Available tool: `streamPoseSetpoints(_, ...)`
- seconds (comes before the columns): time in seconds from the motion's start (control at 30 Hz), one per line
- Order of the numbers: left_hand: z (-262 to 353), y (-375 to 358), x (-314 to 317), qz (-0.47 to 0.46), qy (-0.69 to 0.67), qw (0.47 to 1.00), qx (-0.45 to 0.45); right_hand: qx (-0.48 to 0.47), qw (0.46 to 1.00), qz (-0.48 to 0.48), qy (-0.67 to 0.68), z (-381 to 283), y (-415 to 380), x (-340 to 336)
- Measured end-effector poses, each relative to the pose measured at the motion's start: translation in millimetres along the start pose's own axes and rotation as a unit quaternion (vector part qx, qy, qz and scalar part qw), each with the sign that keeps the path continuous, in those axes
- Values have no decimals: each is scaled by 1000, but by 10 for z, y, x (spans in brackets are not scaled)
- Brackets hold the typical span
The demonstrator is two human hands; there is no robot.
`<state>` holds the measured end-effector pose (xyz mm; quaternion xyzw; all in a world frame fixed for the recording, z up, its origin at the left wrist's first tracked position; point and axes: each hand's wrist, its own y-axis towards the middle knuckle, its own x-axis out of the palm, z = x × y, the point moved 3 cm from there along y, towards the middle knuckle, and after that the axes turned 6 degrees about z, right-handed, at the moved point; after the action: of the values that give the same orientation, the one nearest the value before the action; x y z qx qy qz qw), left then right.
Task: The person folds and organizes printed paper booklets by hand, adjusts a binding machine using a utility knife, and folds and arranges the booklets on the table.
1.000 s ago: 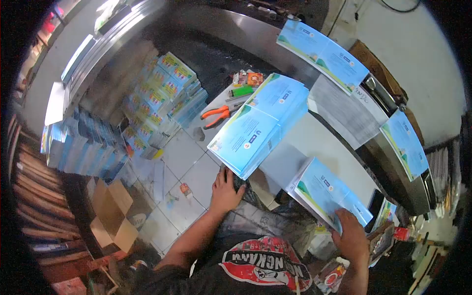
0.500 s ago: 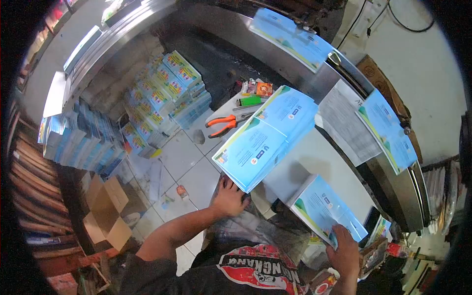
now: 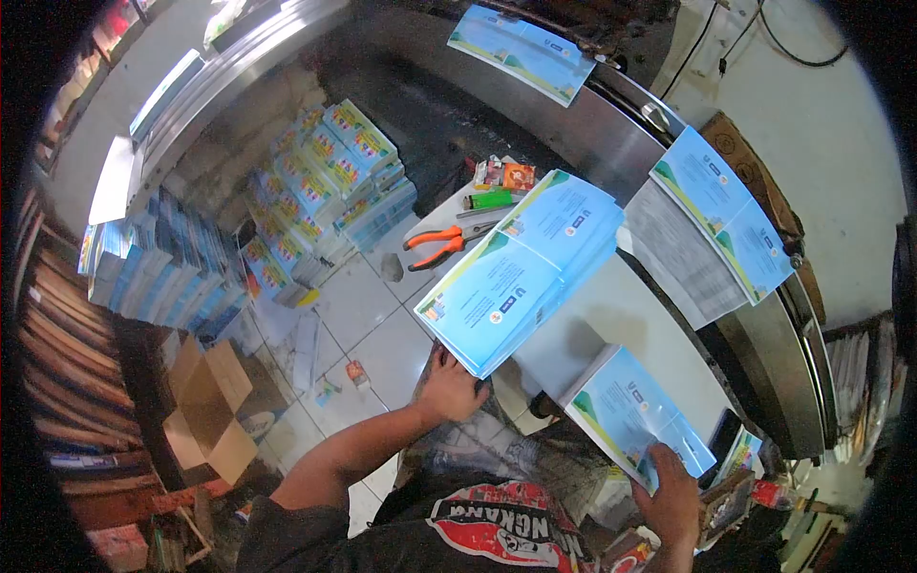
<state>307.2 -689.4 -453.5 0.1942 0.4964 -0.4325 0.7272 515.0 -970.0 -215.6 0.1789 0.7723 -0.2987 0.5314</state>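
Note:
A tall stack of light-blue printed booklets (image 3: 516,277) lies on the white table. My left hand (image 3: 451,390) is against its near lower corner, with the fingers apart; some fingertips are partly hidden by the stack's edge. A smaller stack of the same booklets (image 3: 635,411) lies nearer to me on the right. My right hand (image 3: 669,492) grips the near end of this stack, fingers on top and thumb along the side.
Orange-handled pliers (image 3: 437,245) and a green lighter (image 3: 489,200) lie beyond the tall stack. Blue printed sheets (image 3: 721,210) sit along the curved metal rail. Piles of booklets (image 3: 330,181) stand at left, above an open cardboard box (image 3: 208,411). A phone (image 3: 726,435) is at right.
The blue sheets on the metal rail have shifted up and left. Both hands stay nearly where they were on the two stacks; the view has shifted slightly.

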Motion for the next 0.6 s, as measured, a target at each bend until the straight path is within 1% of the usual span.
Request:
streamPoseSetpoints(0.13, 12, -3, -14, 28, -1, 999, 15, -2, 1000, -3, 12, 76, -17, 24)
streamPoseSetpoints(0.2, 16, 0, -27, 52, -7, 999, 11, -55, 998, 15, -1, 129, -39, -2)
streamPoseSetpoints(0.27, -18, -25, 11, 48, 19, 999, 12, 56, 998, -31, 13, 315, -21, -255)
streamPoseSetpoints(0.3, -13, -30, 34, 41, 40, 998, 15, 194, 981, 0, -26, 408, 20, -465)
streamPoseSetpoints(0.33, 63, -8, -44, 34, 39, 998, 35, 246, 955, 97, -135, 485, 17, -763)
streamPoseSetpoints(0.37, 141, 15, -165, -16, 27, 999, -9, 163, 974, 157, -1, 814, 62, -1090)
streamPoseSetpoints(0.4, 181, 32, -205, -68, 16, 996, -51, 146, 915, 343, -154, 1241, 58, -1229)
streamPoseSetpoints(0.43, 177, 42, -163, -77, 16, 997, -27, 155, 912, 367, -94, 1757, 137, -1575)
streamPoseSetpoints(0.47, 131, 40, -108, -58, 8, 998, -30, 65, 867, 486, -94, 2081, 204, -1858)
streamPoseSetpoints(0.5, 110, 40, -59, -36, -1, 999, -39, 53, 811, 575, -94, 1786, 263, -2087)
streamPoseSetpoints(0.53, 136, 37, -16, -39, -2, 999, -28, 25, 780, 607, -150, 1889, 359, -2210)
streamPoseSetpoints(0.57, 151, 28, -16, 0, 50, 999, -17, -5, 745, 635, -203, 2052, 458, -2236)
streamPoseSetpoints(0.6, 167, 30, -27, 40, 103, 994, -8, 16, 768, 613, -186, 2268, 601, -2189)
